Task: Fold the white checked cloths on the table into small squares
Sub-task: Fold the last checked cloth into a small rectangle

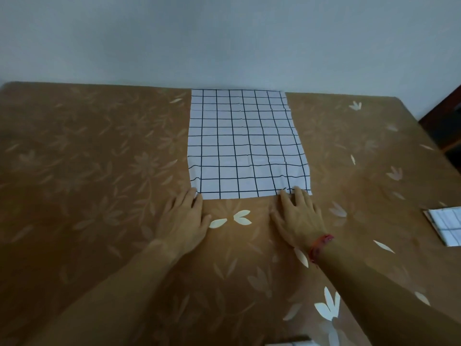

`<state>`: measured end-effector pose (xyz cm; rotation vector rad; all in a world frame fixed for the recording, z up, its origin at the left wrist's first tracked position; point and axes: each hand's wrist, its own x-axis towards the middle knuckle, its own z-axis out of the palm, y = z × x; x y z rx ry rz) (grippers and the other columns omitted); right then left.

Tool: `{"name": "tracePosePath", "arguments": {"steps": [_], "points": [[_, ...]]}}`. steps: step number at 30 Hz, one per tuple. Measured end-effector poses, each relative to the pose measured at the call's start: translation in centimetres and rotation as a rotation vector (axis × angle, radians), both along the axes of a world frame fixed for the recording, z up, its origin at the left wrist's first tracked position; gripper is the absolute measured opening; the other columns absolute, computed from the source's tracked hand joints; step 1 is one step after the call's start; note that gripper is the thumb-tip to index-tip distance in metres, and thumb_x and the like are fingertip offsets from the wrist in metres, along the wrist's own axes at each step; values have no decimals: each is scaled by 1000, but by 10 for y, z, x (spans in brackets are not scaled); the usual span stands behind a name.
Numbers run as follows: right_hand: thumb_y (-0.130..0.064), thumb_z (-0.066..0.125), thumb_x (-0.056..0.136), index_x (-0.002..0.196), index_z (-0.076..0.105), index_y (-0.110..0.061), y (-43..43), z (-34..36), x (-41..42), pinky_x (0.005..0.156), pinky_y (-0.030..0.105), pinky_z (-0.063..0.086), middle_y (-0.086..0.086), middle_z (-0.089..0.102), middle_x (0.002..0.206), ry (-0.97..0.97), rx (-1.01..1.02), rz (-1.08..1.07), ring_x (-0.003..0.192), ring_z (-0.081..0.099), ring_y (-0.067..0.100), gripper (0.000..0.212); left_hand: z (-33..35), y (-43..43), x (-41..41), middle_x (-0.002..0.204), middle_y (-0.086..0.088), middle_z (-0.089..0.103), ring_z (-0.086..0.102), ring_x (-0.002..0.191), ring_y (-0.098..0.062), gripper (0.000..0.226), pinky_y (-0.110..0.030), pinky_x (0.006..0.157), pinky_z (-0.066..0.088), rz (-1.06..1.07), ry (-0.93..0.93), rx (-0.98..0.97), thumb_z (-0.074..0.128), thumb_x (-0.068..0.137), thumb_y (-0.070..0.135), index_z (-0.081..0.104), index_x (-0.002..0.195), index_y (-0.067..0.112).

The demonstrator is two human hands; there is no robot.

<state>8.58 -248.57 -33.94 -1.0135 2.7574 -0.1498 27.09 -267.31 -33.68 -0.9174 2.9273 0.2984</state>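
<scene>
A white cloth with a dark checked grid (pixel 245 143) lies flat on the brown flowered table (pixel 99 158), stretching from the far edge toward me. My left hand (pixel 185 218) lies palm down with straight fingers, its fingertips at the cloth's near left corner. My right hand (pixel 298 216), with a red band on the wrist, lies flat too, its fingertips touching the near edge by the right corner. Whether either hand pinches the hem I cannot tell; the fingers look straight.
A folded checked cloth (pixel 449 226) lies at the table's right edge, partly cut off by the frame. A pale object (pixel 289 342) peeks in at the bottom edge. A wall stands right behind the table. Dark furniture (pixel 446 126) is at the far right.
</scene>
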Motion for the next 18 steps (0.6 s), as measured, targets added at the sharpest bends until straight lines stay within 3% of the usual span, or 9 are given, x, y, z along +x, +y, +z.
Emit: {"name": "tracePosePath", "arguments": {"steps": [4, 7, 12, 15, 18], "points": [[-44, 41, 98, 125, 52, -12, 0, 3, 10, 104, 40, 32, 5, 51, 132, 151, -66, 89, 125, 43, 24, 44, 5, 1, 7, 126, -4, 57, 48, 119, -21, 41, -38, 97, 40, -19, 143, -31, 46, 88, 30, 58, 120, 8], [-41, 52, 93, 114, 59, -12, 1, 8, 12, 96, 38, 37, 3, 58, 116, 194, -58, 117, 113, 51, 25, 37, 13, -5, 20, 104, -3, 63, 57, 99, -25, 25, -41, 81, 48, -10, 235, -51, 59, 76, 16, 63, 99, 9], [-21, 86, 59, 84, 71, -11, 6, 30, 20, 74, 40, 48, 4, 69, 87, 309, -121, 193, 83, 64, 30, 31, 36, -12, 45, 81, 4, 57, 54, 78, -20, 14, -32, 74, 40, 0, 354, -99, 67, 77, 6, 58, 82, 16], [-15, 85, 62, 84, 72, -16, 14, 46, 29, 75, 37, 41, -1, 70, 77, 367, -238, 199, 81, 63, 28, 25, 50, -16, 65, 71, 7, 57, 54, 69, -20, 18, -32, 79, 34, 8, 403, -177, 67, 77, 8, 54, 76, 21], [-8, 69, 65, 92, 71, -16, 11, 73, 45, 75, 37, 38, -1, 69, 76, 376, -315, 177, 85, 63, 29, 29, 60, -21, 89, 81, 6, 64, 59, 86, -24, 13, -36, 88, 34, 40, 418, -195, 53, 79, 19, 63, 87, 21]]}}
